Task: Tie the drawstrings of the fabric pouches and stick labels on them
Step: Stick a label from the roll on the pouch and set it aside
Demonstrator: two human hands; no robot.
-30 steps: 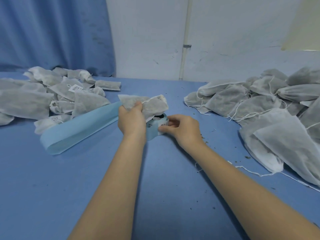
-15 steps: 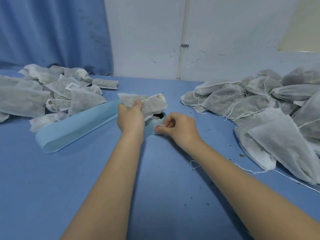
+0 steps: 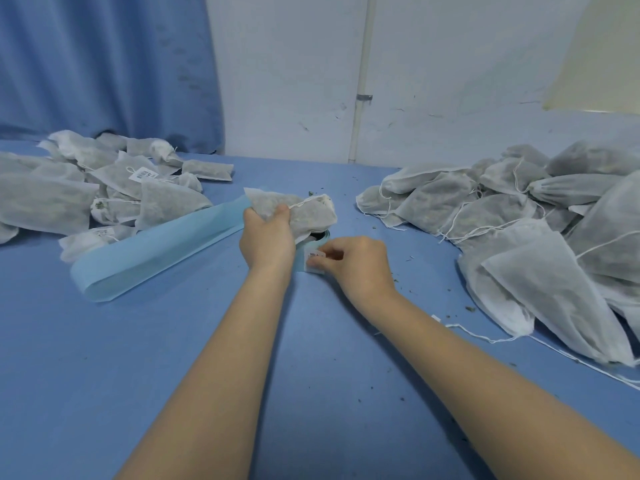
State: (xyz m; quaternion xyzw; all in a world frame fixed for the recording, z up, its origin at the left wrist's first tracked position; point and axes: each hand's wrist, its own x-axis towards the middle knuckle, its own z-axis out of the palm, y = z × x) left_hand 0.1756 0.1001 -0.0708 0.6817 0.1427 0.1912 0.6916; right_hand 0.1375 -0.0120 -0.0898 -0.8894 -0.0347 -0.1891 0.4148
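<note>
The left hand [image 3: 266, 237] grips a filled fabric pouch [image 3: 301, 211] by its near edge, thumb curled over the top, and holds it just above the label roll [image 3: 317, 239], whose dark core shows under the pouch's lower edge. The right hand [image 3: 356, 265] pinches a small white label [image 3: 314, 259] between thumb and fingertips at the roll's near side; the label's left edge stands against the pale blue backing. From the roll, a long strip of blue backing paper [image 3: 156, 256] runs leftward and toward the person across the blue table [image 3: 173, 375], ending in a folded loop. A pile of pouches [image 3: 104, 188] lies at the left far side, some of them bearing barcode labels, its near edge touching the strip. A larger heap of pouches [image 3: 536, 237] fills the right side, with loose drawstrings [image 3: 485, 337] trailing toward the right forearm. Between the two piles, the near stretch of table holds only both forearms and scattered dark crumbs.
</note>
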